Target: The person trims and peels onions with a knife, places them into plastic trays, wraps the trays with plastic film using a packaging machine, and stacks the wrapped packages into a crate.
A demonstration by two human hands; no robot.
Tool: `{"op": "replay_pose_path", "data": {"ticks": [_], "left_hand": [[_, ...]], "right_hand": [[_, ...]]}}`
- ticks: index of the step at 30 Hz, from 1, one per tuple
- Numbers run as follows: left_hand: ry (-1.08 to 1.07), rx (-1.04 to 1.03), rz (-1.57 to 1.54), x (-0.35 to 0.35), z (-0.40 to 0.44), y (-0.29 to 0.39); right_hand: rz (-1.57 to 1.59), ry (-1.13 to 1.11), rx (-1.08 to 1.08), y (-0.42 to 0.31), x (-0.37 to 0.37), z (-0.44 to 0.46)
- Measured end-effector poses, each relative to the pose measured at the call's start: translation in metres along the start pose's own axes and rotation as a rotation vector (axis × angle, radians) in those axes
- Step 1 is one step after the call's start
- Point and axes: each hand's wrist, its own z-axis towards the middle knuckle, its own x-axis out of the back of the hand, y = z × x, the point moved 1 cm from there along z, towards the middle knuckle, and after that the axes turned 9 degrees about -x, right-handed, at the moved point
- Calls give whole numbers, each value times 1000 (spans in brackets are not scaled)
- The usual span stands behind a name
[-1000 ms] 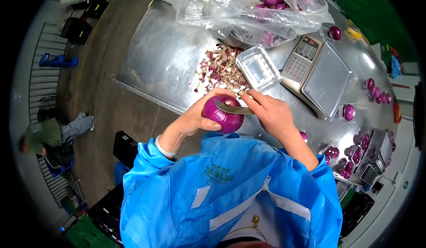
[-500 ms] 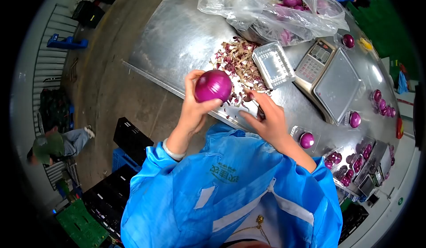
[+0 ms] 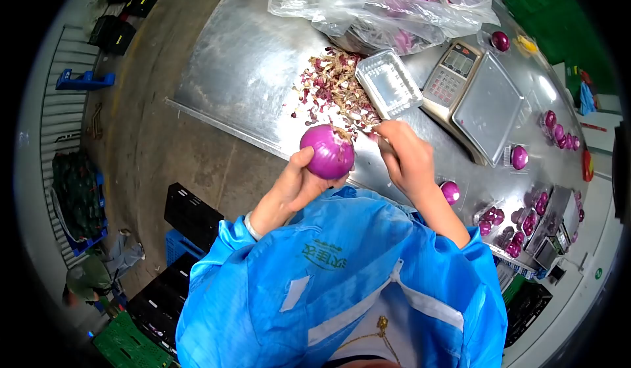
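A purple onion [image 3: 327, 151] rests in my left hand [image 3: 294, 187], fingers and thumb wrapped round it, with a dry brownish end facing up and right. My right hand [image 3: 407, 158] is closed just right of the onion, apart from it; the knife seen earlier is mostly hidden, with only a small dark part near the fingertips. Beyond both hands, onion skins and trimmings [image 3: 336, 86] lie piled on the metal table [image 3: 243, 59]. An empty clear plastic tray [image 3: 389, 84] sits right of the pile.
A scale [image 3: 488, 110] stands right of the tray. A plastic bag [image 3: 388, 16] with onions lies at the table's back. Packed onions [image 3: 519, 157] are on the right. Black crates [image 3: 190, 213] stand left of me. A person [image 3: 89, 279] is at the far left.
The knife was on the onion a second ago and has moved off it. My left hand has turned the onion so its dry end shows. The person at far left has moved lower in view.
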Motion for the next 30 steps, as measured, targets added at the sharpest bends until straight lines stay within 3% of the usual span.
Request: {"op": "replay_pose_path", "data": {"ticks": [4, 8, 11, 14, 24, 27, 29, 30], "left_hand": [[-11, -16, 30, 3, 4, 8], [8, -22, 44, -2, 5, 10], [-157, 23, 3, 11, 9, 10], [-70, 38, 17, -3, 6, 13], [-172, 30, 54, -7, 6, 4], [76, -93, 160, -11, 1, 1], [-145, -187, 49, 3, 0, 15], [-15, -363, 230, -4, -4, 25]], "right_hand": [[-342, -141, 140, -5, 12, -20], [-376, -168, 109, -1, 13, -23], [-389, -171, 111, 3, 12, -23], [-366, -156, 109, 8, 9, -23], [-318, -198, -3, -3, -9, -15], [-444, -327, -122, 8, -18, -21], [-437, -367, -173, 20, -18, -29], [-372, -345, -176, 25, -14, -38]]}}
